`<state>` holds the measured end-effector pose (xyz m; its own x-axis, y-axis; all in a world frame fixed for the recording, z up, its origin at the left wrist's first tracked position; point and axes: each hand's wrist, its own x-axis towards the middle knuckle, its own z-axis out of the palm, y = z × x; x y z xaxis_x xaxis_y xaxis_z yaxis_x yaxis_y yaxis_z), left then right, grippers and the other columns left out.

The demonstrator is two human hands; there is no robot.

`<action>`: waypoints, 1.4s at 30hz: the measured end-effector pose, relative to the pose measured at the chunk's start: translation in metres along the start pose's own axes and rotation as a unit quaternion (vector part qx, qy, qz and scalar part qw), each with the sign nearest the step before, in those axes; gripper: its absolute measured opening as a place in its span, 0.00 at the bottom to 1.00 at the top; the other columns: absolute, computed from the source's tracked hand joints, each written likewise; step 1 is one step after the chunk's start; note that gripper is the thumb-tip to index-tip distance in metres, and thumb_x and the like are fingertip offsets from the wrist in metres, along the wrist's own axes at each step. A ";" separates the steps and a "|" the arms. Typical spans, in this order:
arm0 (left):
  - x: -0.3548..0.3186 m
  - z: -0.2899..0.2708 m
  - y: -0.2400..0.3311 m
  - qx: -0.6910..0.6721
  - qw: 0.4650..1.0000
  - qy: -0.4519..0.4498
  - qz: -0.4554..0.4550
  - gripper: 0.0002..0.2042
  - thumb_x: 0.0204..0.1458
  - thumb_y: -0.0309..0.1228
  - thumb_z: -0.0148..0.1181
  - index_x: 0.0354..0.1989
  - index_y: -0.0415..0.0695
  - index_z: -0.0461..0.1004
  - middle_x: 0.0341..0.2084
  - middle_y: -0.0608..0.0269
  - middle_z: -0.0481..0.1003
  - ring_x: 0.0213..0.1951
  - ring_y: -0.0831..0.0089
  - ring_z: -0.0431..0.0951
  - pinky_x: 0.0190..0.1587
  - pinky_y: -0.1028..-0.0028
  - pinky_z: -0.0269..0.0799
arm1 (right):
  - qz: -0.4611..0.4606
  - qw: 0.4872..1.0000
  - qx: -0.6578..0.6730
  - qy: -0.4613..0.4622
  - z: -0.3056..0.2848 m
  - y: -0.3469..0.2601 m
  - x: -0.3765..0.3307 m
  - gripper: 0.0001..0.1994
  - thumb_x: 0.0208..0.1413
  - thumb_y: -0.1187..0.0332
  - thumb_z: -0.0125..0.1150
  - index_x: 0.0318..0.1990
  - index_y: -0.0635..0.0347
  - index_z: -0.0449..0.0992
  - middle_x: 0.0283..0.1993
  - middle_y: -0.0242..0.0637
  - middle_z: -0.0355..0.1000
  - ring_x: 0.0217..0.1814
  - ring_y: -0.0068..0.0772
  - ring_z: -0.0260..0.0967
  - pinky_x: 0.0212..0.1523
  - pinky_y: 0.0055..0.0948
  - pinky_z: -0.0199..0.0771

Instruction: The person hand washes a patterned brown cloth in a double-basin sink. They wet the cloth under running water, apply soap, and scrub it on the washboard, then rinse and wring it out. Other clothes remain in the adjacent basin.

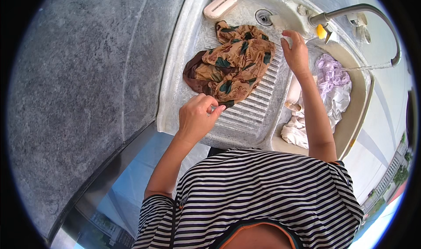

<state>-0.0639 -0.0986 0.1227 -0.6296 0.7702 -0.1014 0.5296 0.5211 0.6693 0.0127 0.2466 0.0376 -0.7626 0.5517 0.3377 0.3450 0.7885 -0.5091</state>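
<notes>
A wet, crumpled tan garment [239, 64] with a brown and dark green flower print lies on the ribbed washboard [250, 113] of the sink. My left hand [197, 116] is at its near end, thumb and forefinger pinched on the dark hem. Right of the cloth, my right hand [296, 55] hovers near the divider between washboard and basin. Its thumb and fingers are curved but apart, and I see nothing held between them. A small beige block [277, 22], perhaps soap, sits beyond it by the drain [263, 17].
Water runs from a curved metal faucet [372, 7] into the right basin [360, 113]. Lilac cloth [330, 73] and white cloth [296, 131] lie in there. A pale pink oblong case [220, 6] rests at the washboard's far left. Grey stone counter [83, 73] extends to the left.
</notes>
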 end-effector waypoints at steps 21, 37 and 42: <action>0.034 0.100 -0.041 0.125 0.979 0.050 0.155 0.28 0.46 0.49 0.73 0.54 0.52 0.72 0.49 0.60 0.66 0.57 0.57 0.64 0.58 0.52 0.57 | 0.106 0.975 -0.156 0.118 -0.037 0.180 0.039 0.31 0.53 0.47 0.69 0.59 0.56 0.73 0.50 0.54 0.73 0.51 0.53 0.73 0.52 0.45 0.75; 0.036 0.104 -0.040 0.149 0.974 0.075 0.156 0.27 0.46 0.50 0.72 0.52 0.52 0.73 0.48 0.61 0.67 0.55 0.58 0.66 0.57 0.54 0.59 | 0.193 0.971 -0.134 0.043 -0.045 0.196 0.058 0.34 0.46 0.42 0.70 0.53 0.59 0.77 0.47 0.50 0.76 0.42 0.51 0.79 0.45 0.46 0.77; 0.034 0.104 -0.043 0.167 0.971 0.064 0.156 0.27 0.47 0.52 0.71 0.52 0.53 0.73 0.48 0.61 0.67 0.56 0.57 0.66 0.57 0.53 0.59 | 0.185 0.967 -0.133 0.111 -0.023 0.194 0.055 0.25 0.48 0.51 0.64 0.47 0.60 0.74 0.40 0.54 0.79 0.45 0.62 0.76 0.45 0.51 0.74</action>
<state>-0.0492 -0.0562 0.0137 -0.4638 0.8685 0.1752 0.8472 0.3769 0.3746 0.0500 0.4358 -0.0243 -0.4339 0.8312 0.3476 0.7229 0.5515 -0.4162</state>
